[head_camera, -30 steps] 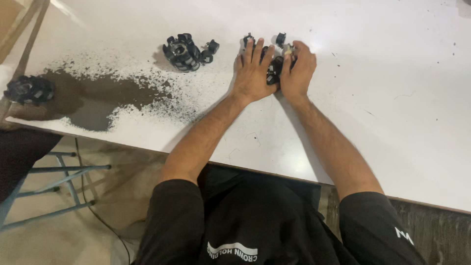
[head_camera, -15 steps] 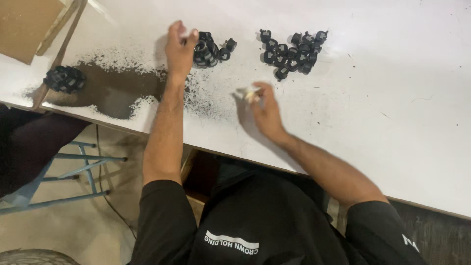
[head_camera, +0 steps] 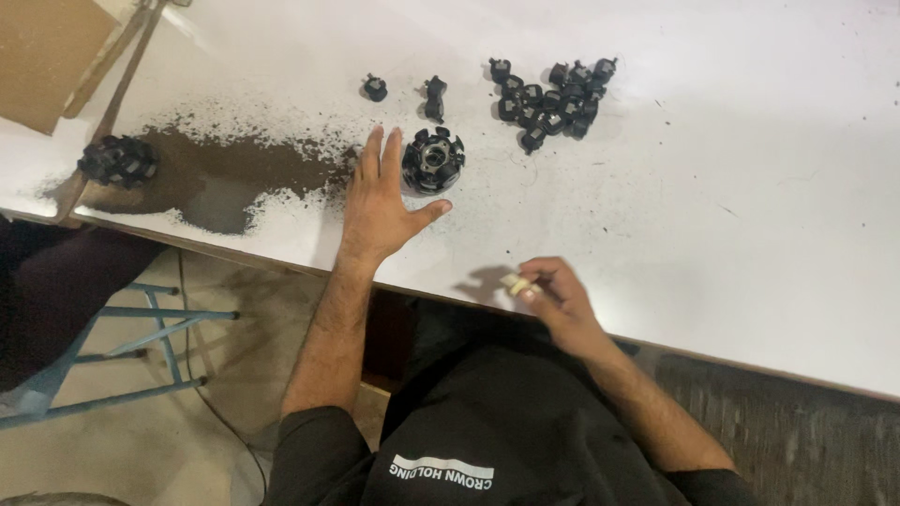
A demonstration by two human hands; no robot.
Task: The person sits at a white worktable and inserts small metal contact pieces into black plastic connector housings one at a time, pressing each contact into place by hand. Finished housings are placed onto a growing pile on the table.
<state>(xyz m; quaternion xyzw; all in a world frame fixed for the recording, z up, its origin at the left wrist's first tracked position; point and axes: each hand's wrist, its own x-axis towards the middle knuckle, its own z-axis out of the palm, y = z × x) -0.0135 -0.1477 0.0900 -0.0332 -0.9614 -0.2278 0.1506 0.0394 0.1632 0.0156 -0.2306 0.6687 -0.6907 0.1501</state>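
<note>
My left hand (head_camera: 380,201) lies flat on the white table (head_camera: 731,187), fingers spread, its thumb just below a round black toothed part (head_camera: 433,160). Two small black pieces (head_camera: 375,88) (head_camera: 434,96) lie beyond that part. Further right sits a pile of several small black pieces (head_camera: 553,96). Near the table's front edge, my right hand (head_camera: 553,295) pinches a small pale object (head_camera: 514,284) between its fingertips.
Dark powder (head_camera: 225,173) is spread over the table's left side. Another round black part (head_camera: 117,161) sits at the far left edge. A brown board (head_camera: 47,56) lies at the top left. A blue metal stool frame (head_camera: 112,347) stands on the floor below.
My left hand has drawn back from the black parts and now lies flat beside the round part, which stands apart from the small pieces. My right hand has pulled back to the table's front edge.
</note>
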